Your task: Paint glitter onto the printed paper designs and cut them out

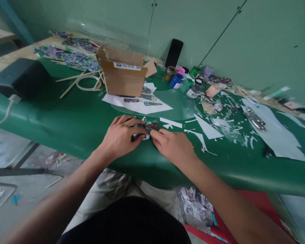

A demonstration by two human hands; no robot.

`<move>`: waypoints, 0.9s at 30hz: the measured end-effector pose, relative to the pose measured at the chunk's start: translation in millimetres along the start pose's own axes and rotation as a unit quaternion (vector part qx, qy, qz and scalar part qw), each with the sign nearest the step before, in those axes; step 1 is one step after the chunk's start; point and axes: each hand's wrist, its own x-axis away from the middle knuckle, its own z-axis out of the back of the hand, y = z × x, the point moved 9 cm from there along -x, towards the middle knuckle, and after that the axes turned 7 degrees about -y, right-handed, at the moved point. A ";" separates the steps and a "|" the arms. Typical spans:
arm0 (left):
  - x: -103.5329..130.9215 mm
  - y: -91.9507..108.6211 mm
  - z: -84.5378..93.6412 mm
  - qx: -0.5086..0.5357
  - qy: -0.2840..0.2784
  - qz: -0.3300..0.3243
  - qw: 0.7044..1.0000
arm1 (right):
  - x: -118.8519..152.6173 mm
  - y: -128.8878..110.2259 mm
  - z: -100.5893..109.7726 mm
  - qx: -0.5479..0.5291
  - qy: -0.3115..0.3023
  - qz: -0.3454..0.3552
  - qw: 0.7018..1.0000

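Near the front edge of the green-covered table, my left hand (pixel 123 135) bends its fingers over a small dark multicoloured piece (pixel 148 124). A bit of white paper shows beneath this piece, and my left fingers grip it from the left. From the right, my right hand (pixel 171 142) meets the piece with thumb and fingers pinched together. Whatever lies between those right fingertips is hidden. White paper offcuts (pixel 170 122) lie just beyond my right hand. Behind both hands, a white sheet (pixel 139 106) carries several flat patterned shapes.
An open cardboard box (pixel 124 79) stands behind the sheet. Paint jars (pixel 176 81) cluster to its right, near a leaning phone (pixel 174 52). At left sit a black box (pixel 20 78) and wooden sticks (pixel 71 84). Scissors (pixel 254 118) rest on white paper (pixel 277 135) at right.
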 end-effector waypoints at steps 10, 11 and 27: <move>6.1 8.7 -0.9 -0.055 0.012 -0.046 0.997 | 4.4 -4.4 3.3 0.006 0.009 -0.004 1.000; 6.8 10.0 -1.0 -0.064 0.013 -0.052 0.997 | 5.2 -5.0 3.5 0.007 0.008 -0.009 1.000; 8.8 13.4 -1.5 -0.087 0.019 -0.073 0.993 | 21.5 -1.3 8.2 0.013 0.028 -0.048 0.998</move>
